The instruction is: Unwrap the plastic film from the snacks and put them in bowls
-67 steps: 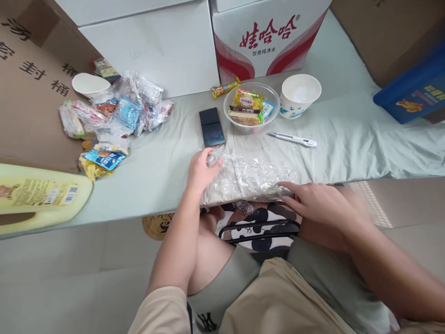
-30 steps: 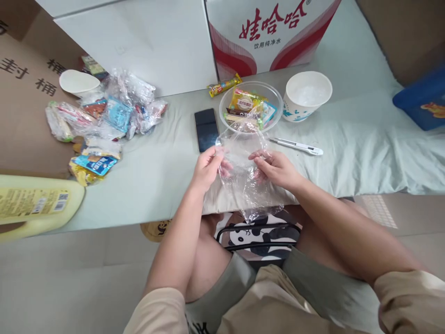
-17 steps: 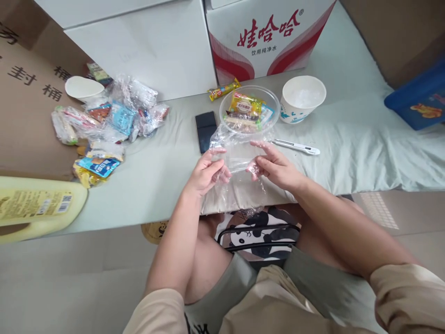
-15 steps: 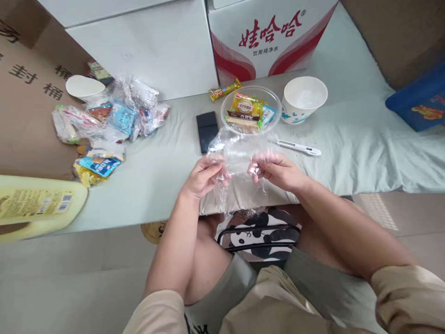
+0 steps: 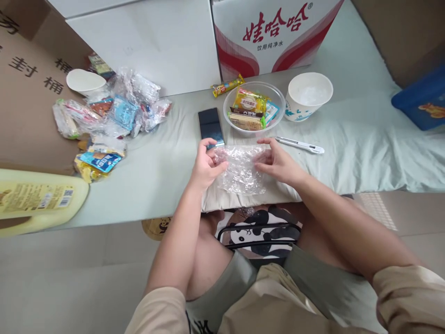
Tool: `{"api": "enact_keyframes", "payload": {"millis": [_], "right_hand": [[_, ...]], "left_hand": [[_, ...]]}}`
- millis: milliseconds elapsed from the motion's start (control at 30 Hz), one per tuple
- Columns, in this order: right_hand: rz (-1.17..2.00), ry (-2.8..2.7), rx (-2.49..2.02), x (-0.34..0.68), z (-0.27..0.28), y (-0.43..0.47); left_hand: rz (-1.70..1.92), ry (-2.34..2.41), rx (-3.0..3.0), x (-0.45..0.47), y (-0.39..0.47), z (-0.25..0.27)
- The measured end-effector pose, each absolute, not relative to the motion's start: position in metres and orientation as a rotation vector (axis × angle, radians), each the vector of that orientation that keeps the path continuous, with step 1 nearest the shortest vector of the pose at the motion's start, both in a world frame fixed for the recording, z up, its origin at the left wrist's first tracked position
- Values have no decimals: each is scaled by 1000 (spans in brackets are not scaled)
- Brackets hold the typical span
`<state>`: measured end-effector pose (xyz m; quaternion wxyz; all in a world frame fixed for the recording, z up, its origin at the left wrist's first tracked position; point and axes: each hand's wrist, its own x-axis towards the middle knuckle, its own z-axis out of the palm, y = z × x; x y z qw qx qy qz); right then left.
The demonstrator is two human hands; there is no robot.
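A crinkled clear plastic bag point(image 5: 241, 174) is spread between my two hands near the front edge of the cloth. My left hand point(image 5: 206, 166) grips its left side, with the thumb in front and some fingers showing through the film. At the right side my right hand point(image 5: 281, 163) grips it likewise, index finger raised along the top. Just beyond the bag stands a clear round bowl point(image 5: 232, 124) with several wrapped snacks point(image 5: 249, 103) in it. A phone point(image 5: 210, 125) lies past my left fingers, and a white utility knife point(image 5: 302, 145) past my right.
A paper tub point(image 5: 308, 99) stands right of the bowl, a yellow snack stick point(image 5: 227, 86) behind it. Wrapped items and plastic point(image 5: 121, 109) pile up at left, above a yellow jug point(image 5: 45, 199). White boxes point(image 5: 149, 51) line the back. A blue object point(image 5: 422, 102) is at right.
The bag has come down and now looks flatter and squarer, drawn back from the bowl's rim. My hands have spread slightly apart, fingers less pinched.
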<state>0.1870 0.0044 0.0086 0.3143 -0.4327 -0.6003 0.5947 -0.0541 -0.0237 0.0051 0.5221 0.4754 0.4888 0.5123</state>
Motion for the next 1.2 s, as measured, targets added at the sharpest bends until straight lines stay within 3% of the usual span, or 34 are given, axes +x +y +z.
{"api": "enact_keyframes", "payload": {"millis": [233,467,633,933,1100,1200], "right_hand": [[1503,-1369,-959,184,10,3],[1545,-1503,-1054,179,10,-1],[1686,-1552,-1134,183,15,-3],[2079,-1309,-700,196,26,2],[1506,-1504,-1246,183,20,-4],[1315,-1391,-1378,175,17,-8]], "left_hand": [[916,1128,895,-44,-29,12],[982,1068,952,-40,-30,14],[845,1172,985,-46,-34,16],[1035,1034,977,-57,-28,22],[975,1442,1438,-50,-29,5],[1194,1623,1585,-43,-33,4]]}}
